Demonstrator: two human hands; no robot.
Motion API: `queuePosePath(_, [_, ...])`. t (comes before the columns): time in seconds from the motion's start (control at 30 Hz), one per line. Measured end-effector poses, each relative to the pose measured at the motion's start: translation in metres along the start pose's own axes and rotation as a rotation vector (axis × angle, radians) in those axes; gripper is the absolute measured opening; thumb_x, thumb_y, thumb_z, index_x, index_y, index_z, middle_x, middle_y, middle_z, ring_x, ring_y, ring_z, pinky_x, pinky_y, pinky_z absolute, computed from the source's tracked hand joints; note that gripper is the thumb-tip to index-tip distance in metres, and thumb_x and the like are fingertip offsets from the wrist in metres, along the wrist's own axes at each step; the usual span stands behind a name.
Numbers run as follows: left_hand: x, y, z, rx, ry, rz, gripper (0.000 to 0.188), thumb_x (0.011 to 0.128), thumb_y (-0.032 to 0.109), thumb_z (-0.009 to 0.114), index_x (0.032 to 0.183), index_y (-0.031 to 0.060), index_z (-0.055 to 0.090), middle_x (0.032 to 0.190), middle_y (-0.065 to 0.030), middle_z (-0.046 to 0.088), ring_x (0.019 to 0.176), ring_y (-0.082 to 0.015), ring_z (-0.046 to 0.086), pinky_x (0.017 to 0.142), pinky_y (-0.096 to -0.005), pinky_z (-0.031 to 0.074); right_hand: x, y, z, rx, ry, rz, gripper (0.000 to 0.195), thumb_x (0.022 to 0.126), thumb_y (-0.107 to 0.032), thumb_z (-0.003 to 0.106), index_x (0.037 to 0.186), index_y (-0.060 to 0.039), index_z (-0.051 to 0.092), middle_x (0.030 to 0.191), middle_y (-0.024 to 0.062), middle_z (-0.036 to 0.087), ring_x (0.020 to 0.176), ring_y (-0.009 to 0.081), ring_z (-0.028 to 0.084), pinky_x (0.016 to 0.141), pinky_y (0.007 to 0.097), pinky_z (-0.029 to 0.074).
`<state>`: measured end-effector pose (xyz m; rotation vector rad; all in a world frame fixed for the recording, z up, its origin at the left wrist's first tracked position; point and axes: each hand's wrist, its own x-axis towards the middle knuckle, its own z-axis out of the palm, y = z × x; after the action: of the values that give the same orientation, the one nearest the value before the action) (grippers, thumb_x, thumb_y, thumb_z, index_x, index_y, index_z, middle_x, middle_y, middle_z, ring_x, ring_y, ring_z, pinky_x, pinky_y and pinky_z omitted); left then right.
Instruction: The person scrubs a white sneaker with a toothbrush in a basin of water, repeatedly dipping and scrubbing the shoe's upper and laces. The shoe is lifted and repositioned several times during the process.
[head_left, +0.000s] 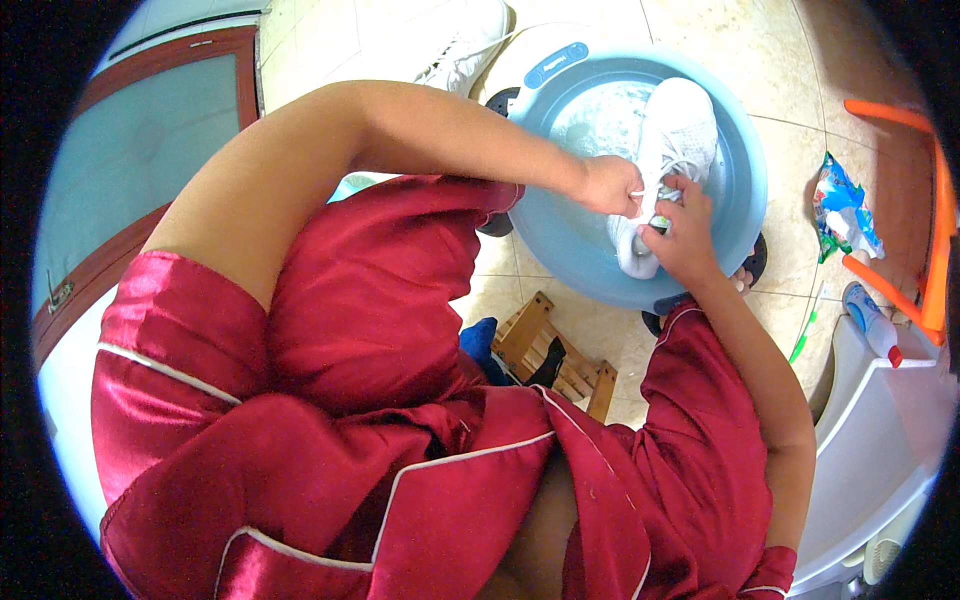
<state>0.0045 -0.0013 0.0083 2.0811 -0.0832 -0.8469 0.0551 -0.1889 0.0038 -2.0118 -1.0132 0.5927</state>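
A wet white sneaker (675, 127) rests in a round light-blue plastic basin (739, 225), its toe pointing away from me and its heel towards me. Shallow, sudsy water (600, 120) lies around it. Fingers closed, my left hand (611, 186) pinches a white shoelace (638, 193) at the side of the shoe. My right hand (688, 236) is bent over the shoe's opening, thumb and fingers on the tongue and lower laces. Part of the lacing is hidden behind these fingers.
A second white sneaker (469, 52) stands on the tiled floor beyond the basin. To the right are a torn plastic packet (844, 202), orange bars (941, 232), a green-handled brush (804, 337), a blue-and-white bottle (870, 315) and a pale tub (874, 435). A slatted wooden stool (521, 330) sits below me.
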Motion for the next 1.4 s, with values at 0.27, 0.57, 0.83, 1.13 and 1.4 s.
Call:
queuePosePath(0.27, [0.013, -0.002, -0.010, 0.109, -0.163, 0.028, 0.018, 0.076, 0.020, 0.063, 0.082, 0.0034, 0.064, 0.075, -0.0154, 0.063, 0.070, -0.0256, 0.061, 0.063, -0.0357, 0.045, 0.000, 0.006, -0.003, 0.004, -0.001, -0.063, 0.010, 0.064, -0.009, 0.063, 0.073, -0.0042, 0.063, 0.115, 0.0166, 0.049, 0.100, 0.0359, 0.044, 0.088, 0.0431, 0.034])
queuePosePath(0.57, [0.001, -0.007, -0.017, 0.083, -0.153, 0.142, 0.019, 0.081, 0.022, 0.059, 0.081, 0.0037, 0.060, 0.071, -0.0148, 0.060, 0.066, -0.0285, 0.059, 0.062, -0.0363, 0.045, 0.000, 0.001, 0.000, 0.015, 0.027, -0.105, 0.007, 0.064, -0.009, 0.064, 0.071, -0.0068, 0.062, 0.116, 0.0166, 0.049, 0.100, 0.0362, 0.044, 0.088, 0.0435, 0.035])
queuePosePath(0.83, [-0.004, -0.002, -0.034, 0.179, -0.225, 0.176, 0.025, 0.084, 0.025, 0.055, 0.073, 0.0022, 0.053, 0.065, -0.0177, 0.054, 0.062, -0.0328, 0.054, 0.058, -0.0401, 0.040, 0.003, 0.006, 0.007, 0.020, 0.031, -0.080, 0.008, 0.067, -0.011, 0.064, 0.074, -0.0089, 0.062, 0.119, 0.0154, 0.048, 0.107, 0.0341, 0.041, 0.093, 0.0410, 0.031])
queuePosePath(1.13, [-0.013, -0.002, -0.017, 0.045, -0.146, -0.020, 0.032, 0.087, 0.032, 0.048, 0.087, 0.0005, 0.055, 0.070, -0.0213, 0.055, 0.069, -0.0358, 0.055, 0.065, -0.0419, 0.042, 0.006, 0.007, 0.017, 0.009, 0.125, -0.120, 0.011, 0.061, -0.014, 0.068, 0.069, -0.0122, 0.061, 0.114, 0.0131, 0.051, 0.100, 0.0354, 0.045, 0.086, 0.0441, 0.033])
queuePosePath(1.4, [-0.017, -0.024, -0.018, -0.090, -0.228, 0.025, 0.028, 0.089, 0.028, 0.049, 0.095, 0.0020, 0.056, 0.085, -0.0169, 0.059, 0.082, -0.0271, 0.057, 0.075, -0.0344, 0.042, 0.008, -0.003, 0.031, -0.104, 0.205, -0.019, 0.007, 0.058, -0.011, 0.066, 0.062, -0.0135, 0.061, 0.110, 0.0090, 0.053, 0.100, 0.0334, 0.045, 0.086, 0.0435, 0.032])
